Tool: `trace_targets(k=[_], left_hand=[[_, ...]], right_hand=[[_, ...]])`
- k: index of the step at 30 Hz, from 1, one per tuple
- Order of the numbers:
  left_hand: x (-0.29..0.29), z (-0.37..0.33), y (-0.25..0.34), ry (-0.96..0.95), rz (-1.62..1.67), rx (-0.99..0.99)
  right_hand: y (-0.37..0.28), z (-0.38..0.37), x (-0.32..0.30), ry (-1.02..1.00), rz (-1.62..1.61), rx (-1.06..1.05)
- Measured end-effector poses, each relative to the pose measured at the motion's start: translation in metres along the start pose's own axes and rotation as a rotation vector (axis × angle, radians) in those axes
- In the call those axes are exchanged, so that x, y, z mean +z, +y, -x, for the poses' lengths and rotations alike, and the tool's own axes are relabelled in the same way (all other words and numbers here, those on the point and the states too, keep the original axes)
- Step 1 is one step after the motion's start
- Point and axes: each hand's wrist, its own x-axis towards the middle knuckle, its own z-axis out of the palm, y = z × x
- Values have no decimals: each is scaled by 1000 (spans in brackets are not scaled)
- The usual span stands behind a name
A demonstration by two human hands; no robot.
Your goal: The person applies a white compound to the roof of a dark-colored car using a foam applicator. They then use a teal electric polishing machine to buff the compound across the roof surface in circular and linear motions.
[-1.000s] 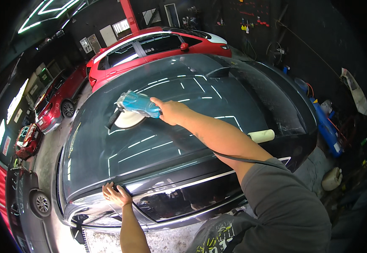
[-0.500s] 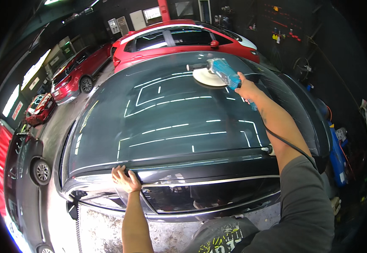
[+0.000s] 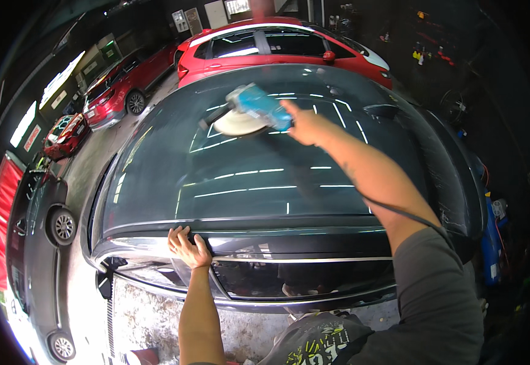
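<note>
My right hand is closed round the rear handle of a blue polisher. Its round, whitish pad meets the dark car roof left of the hand, on the far half of the panel. The polisher is slightly blurred, and its dark side handle points left. A black power cord trails back along my right arm. My left hand leans on the roof's near edge above the side window, fingers spread and holding nothing.
Beyond the roof stands a red car. A red SUV and a smaller red car are at the far left, with a grey car nearer on that side. Blue equipment stands at the right. Ceiling lights reflect in the roof.
My right hand has swept the polisher leftward and somewhat nearer across the roof. My left hand stays at the roof edge. The whole view has shifted slightly.
</note>
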Motion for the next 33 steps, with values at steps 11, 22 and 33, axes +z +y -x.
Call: trace_targets(k=[11,22,33], left_hand=[[-8,1,-12,-1,-76,18],[3,10,-13,19,-82,-4],[-41,35,178,70,602,-12]], right_hand=[[-29,122,-1,-4,-27,-89],[121,324,-77,149,-59,301],[58,375,-56,132,-42,267]])
